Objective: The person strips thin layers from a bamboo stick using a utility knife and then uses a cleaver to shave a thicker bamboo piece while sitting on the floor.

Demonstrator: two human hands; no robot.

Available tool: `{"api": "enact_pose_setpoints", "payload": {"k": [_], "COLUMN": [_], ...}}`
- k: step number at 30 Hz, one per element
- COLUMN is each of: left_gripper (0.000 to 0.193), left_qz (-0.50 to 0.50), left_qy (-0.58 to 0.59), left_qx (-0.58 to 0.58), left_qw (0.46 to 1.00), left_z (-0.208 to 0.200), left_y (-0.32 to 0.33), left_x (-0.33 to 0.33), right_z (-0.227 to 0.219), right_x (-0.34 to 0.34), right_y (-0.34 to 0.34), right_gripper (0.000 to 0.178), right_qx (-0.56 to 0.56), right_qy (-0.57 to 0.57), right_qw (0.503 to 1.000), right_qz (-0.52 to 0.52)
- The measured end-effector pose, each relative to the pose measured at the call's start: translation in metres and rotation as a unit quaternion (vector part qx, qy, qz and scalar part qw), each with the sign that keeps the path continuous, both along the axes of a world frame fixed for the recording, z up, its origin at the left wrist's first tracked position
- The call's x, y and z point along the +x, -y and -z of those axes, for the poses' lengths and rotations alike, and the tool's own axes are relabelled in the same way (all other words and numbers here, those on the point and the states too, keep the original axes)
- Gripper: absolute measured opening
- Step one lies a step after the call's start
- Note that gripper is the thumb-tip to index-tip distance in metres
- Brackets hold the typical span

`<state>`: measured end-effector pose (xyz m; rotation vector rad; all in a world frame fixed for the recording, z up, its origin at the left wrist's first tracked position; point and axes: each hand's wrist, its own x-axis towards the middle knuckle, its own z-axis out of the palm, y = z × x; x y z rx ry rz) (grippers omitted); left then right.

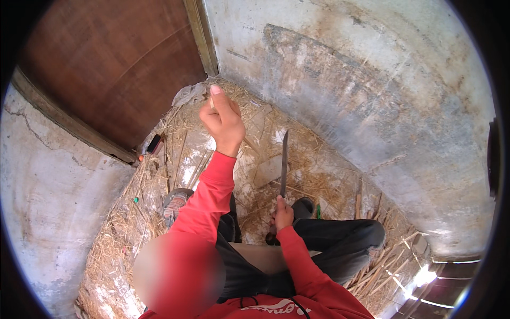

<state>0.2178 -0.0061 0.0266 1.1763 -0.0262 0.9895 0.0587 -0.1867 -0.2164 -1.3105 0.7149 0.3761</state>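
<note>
My left hand (pixel 223 121) is raised at arm's length ahead of me, its fingers curled closed and the thumb on top. A small pale sliver shows by the thumb; I cannot make out what it is. My right hand (pixel 283 214) is wrapped round the grip of a machete (pixel 285 165) between my knees. Its long dark blade points away from me, the tip level with my left wrist and off to its right. The fingers cover most of the grip.
Straw and split sticks (pixel 385 260) litter the floor. A brown door panel (pixel 111 64) stands at the far left, with stained plaster walls (pixel 372 95) on both sides. A black object (pixel 154 144) lies by the door frame. My bent legs (pixel 340 242) flank the right hand.
</note>
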Motion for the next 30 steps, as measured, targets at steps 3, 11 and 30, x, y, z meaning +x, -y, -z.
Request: {"api": "enact_pose_setpoints", "payload": {"k": [3,11,30], "left_gripper": [0.057,0.060,0.059], "left_qz": [-0.033,-0.089,-0.070], "left_qy": [-0.018,-0.021,-0.036], "left_qx": [0.025,0.063,0.008], "left_qw": [0.999,0.994,0.997], "left_z": [0.004,0.010,0.007], "left_y": [0.004,-0.004,-0.002], "left_x": [0.006,0.022,0.020], "right_z": [-0.010,0.080,0.193], "right_x": [0.004,-0.011,-0.041], "right_y": [-0.001,-0.007,0.029], "right_gripper": [0.044,0.049,0.063], "right_qx": [-0.028,-0.251,-0.374], "right_qy": [0.115,0.324,0.172], "right_qw": [0.993,0.912,0.893], "right_qz": [-0.002,-0.009,-0.183]}}
